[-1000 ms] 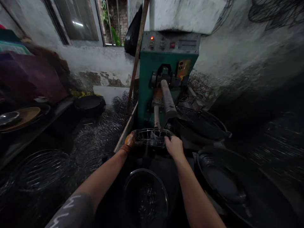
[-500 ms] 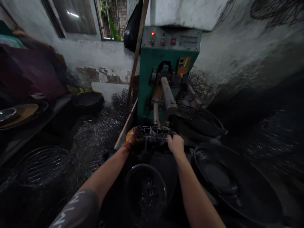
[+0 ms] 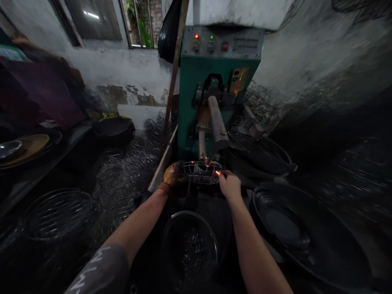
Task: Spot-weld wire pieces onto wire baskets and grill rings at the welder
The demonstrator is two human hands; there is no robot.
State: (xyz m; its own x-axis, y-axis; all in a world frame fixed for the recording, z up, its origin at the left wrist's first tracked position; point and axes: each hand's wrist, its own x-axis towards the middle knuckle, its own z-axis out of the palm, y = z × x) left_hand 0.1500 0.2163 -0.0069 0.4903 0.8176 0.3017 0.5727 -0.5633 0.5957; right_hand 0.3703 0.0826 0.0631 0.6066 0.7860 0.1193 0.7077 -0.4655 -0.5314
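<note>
A round wire basket (image 3: 203,178) is held level between my two hands, beneath the arms of a green spot welding machine (image 3: 191,90). My left hand (image 3: 172,174), in an orange-stained glove, grips the basket's left side. Bare, my right hand (image 3: 228,183) pinches its right rim. Small orange sparks glow along the upper rim, under the electrode tip and near my right fingertips. The machine's thick upper arm (image 3: 218,122) points down toward me, and a thinner lower arm (image 3: 202,145) reaches to the basket. A red and a green lamp are lit on its panel.
Below my hands stands a round bowl (image 3: 190,253) with small metal pieces inside. Large dark pans (image 3: 309,232) lie at the right. Tangled wire parts (image 3: 122,179) and a wire rack (image 3: 56,214) cover the left. A wooden post (image 3: 174,77) leans beside the machine.
A green lamp has come on at the machine's panel, and sparks have appeared on the basket's rim. Both hands keep their hold, almost in the same place.
</note>
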